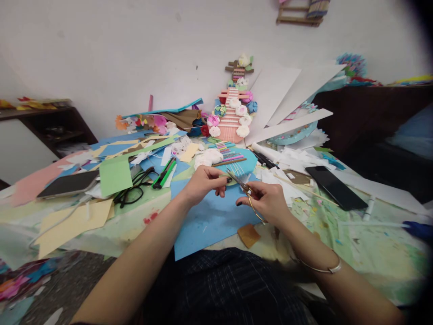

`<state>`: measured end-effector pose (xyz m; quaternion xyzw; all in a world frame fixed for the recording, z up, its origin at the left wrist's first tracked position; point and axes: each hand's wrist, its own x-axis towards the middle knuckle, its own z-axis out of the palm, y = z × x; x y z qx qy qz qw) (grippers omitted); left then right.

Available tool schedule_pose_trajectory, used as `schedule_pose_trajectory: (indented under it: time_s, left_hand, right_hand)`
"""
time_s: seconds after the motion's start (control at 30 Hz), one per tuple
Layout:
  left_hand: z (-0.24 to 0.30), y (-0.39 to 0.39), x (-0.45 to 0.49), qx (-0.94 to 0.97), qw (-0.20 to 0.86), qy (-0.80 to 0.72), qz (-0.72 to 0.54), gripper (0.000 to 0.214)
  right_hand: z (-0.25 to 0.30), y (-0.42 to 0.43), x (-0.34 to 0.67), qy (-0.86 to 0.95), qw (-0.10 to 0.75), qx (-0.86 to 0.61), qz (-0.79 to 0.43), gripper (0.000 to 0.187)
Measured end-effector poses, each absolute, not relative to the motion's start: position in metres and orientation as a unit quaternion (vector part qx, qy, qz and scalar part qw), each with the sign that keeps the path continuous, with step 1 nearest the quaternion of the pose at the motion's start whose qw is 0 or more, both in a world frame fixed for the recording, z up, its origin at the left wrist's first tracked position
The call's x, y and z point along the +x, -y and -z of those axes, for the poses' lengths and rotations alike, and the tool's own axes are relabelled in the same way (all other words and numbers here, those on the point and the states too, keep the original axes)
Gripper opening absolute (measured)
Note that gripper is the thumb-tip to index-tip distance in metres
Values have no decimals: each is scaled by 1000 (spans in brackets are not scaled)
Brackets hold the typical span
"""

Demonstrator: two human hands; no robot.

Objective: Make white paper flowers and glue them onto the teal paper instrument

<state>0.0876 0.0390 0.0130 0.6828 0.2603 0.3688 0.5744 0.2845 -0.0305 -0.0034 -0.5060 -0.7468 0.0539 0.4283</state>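
Observation:
My right hand [267, 201] is closed round the gold handles of a small pair of scissors [244, 188], whose blades point up and left. My left hand [203, 183] pinches a small pale piece of paper [226, 177] right at the scissor blades. Both hands hover over a large blue paper sheet [209, 225] at the table's near edge. A silver bangle [324, 267] rings my right wrist.
Black glasses [133, 187], green pens [165, 174], a green card [115, 175] and a phone [69, 184] lie to the left. Another dark phone [334, 187] lies to the right. A paper-flower craft [233, 115] leans on the wall behind, beside white boards [287, 97]. Paper scraps cover the table.

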Motion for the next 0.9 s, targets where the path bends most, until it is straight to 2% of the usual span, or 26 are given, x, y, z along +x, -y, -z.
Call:
schedule_pose_trajectory:
  time_s: [0.53,0.9]
  left_hand:
    - [-27,-34,82,731,504,-301,-347,12]
    - [-30,-37,72,761,497,-297,-292,11]
  right_hand:
    - [5,31,286,762,410,-498,-56,48]
    - [7,30,289,779,393,-483,-67,51]
